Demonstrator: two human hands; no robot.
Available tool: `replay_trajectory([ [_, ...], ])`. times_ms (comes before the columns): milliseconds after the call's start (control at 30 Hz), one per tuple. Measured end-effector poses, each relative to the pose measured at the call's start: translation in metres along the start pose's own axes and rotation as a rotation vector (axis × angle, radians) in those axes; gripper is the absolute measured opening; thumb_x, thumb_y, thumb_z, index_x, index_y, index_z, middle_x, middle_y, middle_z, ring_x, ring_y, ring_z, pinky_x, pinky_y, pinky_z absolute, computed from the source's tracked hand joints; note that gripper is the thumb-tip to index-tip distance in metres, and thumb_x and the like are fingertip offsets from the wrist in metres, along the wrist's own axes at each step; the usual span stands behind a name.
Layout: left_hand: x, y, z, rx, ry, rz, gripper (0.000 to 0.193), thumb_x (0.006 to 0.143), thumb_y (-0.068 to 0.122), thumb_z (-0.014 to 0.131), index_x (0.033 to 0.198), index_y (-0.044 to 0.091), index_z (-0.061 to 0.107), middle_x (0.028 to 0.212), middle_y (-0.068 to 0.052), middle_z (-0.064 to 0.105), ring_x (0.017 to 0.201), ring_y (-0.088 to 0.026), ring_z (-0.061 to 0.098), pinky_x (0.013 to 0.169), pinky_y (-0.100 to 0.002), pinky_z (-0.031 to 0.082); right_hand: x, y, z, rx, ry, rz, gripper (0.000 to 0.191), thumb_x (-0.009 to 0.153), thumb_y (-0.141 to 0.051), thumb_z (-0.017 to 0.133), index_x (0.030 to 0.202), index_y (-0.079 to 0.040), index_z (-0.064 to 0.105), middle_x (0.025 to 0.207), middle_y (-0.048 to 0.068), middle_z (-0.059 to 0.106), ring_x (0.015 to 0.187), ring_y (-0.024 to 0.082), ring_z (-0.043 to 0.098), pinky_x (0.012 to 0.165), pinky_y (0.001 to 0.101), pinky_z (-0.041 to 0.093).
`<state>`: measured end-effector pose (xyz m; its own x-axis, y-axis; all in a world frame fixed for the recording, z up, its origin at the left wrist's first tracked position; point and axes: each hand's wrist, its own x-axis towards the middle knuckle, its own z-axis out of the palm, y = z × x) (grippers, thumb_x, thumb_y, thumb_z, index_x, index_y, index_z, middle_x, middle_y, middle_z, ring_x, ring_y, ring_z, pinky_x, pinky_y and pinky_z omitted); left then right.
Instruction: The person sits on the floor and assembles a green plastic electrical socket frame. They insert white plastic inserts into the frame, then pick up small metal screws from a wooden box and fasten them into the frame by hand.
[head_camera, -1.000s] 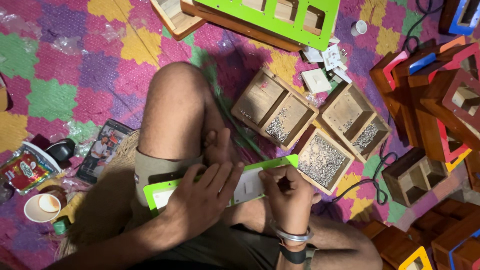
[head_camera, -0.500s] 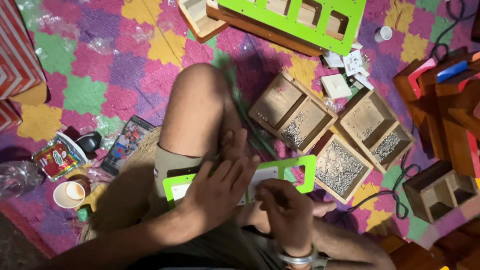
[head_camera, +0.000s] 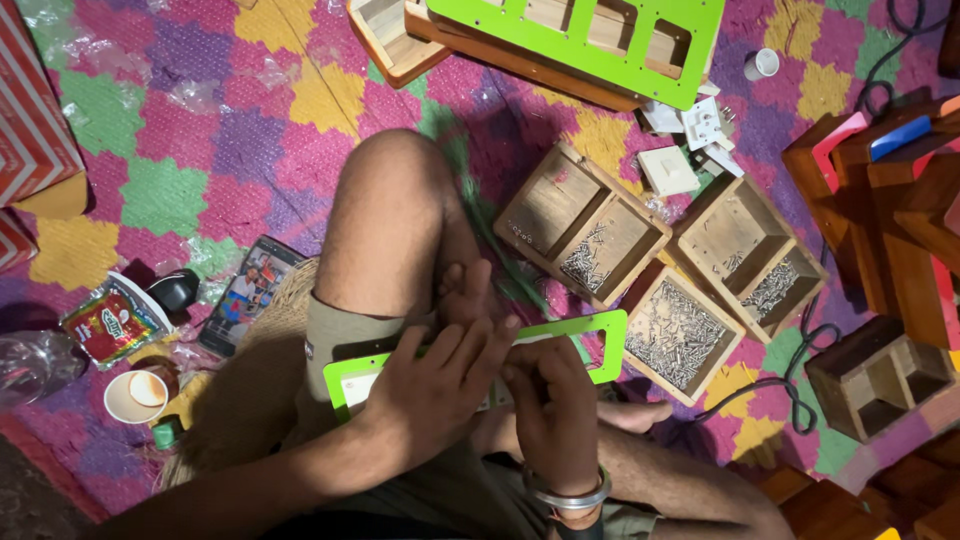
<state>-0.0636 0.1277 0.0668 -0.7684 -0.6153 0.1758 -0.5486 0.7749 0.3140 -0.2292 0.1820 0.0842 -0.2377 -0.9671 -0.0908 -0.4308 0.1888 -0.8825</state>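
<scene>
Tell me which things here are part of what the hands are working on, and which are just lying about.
In use:
left hand pressing on the green plate
right hand at the plate's middle
wooden trays of screws

Lying about:
phone
paper cup
red snack packet
white switch
black cable

Person, seated: khaki shorts (head_camera: 345, 335) with a small label at the hem; legs and both forearms bare, no sleeves in view. Right wrist carries a plain silver metal bangle (head_camera: 570, 493), with a dark band just below it.
</scene>
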Motion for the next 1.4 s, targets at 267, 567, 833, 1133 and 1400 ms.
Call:
replay_trajectory([
  [267,-0.001,0.001,-0.001,0.012,0.012,0.007,0.078,0.084,0.033,0.064,0.149,-0.003,0.041,0.127,-0.019,0.062,0.11,-0.027,0.06,0.09,-0.045,0.048,0.0,0.006,0.005,-0.115,0.059,0.063,0.015,0.08,0.005,0.073,0.093,-0.001,0.07,0.083,0.009,0.059,0.06,0.015,0.056,0.054,0.0275,0.043],
  [567,0.012,-0.005,-0.002,-0.146,-0.008,-0.148,0.092,0.075,0.042,0.073,0.149,-0.001,0.04,0.14,-0.022,0.056,0.127,-0.032,0.055,0.093,-0.044,0.048,-0.014,0.065,-0.003,0.244,0.632,0.041,0.012,0.099,-0.003,0.069,0.102,-0.005,0.058,0.092,0.002,0.067,0.076,0.008,0.06,0.064,0.0227,0.048],
  [833,0.019,0.002,-0.003,-0.155,-0.084,-0.12,0.095,0.072,0.048,0.08,0.149,0.008,0.041,0.152,-0.018,0.043,0.136,-0.033,0.047,0.085,-0.052,0.049,-0.006,0.088,-0.023,0.501,0.551,0.267,0.033,0.104,-0.011,0.057,0.135,0.0,0.054,0.075,0.003,0.065,0.055,0.006,0.05,0.05,0.0204,0.041],
  [1133,0.042,-0.035,-0.024,-0.252,-0.28,-0.033,0.114,0.065,0.062,0.084,0.156,0.015,0.034,0.148,-0.027,0.037,0.128,-0.046,0.046,0.092,-0.055,0.049,0.019,0.076,-0.03,0.553,0.478,0.225,0.033,0.102,-0.005,0.054,0.134,0.003,0.056,0.071,0.003,0.064,0.051,0.007,0.053,0.045,0.0207,0.039],
  [1400,0.064,-0.04,-0.038,-0.237,-0.491,0.036,0.149,0.049,0.07,0.091,0.163,0.011,0.017,0.148,-0.045,0.03,0.112,-0.059,0.058,0.088,-0.056,0.052,0.03,0.067,-0.034,0.646,0.443,0.198,0.033,0.1,-0.004,0.054,0.132,0.004,0.056,0.072,0.003,0.067,0.053,0.007,0.056,0.046,0.0203,0.04],
])
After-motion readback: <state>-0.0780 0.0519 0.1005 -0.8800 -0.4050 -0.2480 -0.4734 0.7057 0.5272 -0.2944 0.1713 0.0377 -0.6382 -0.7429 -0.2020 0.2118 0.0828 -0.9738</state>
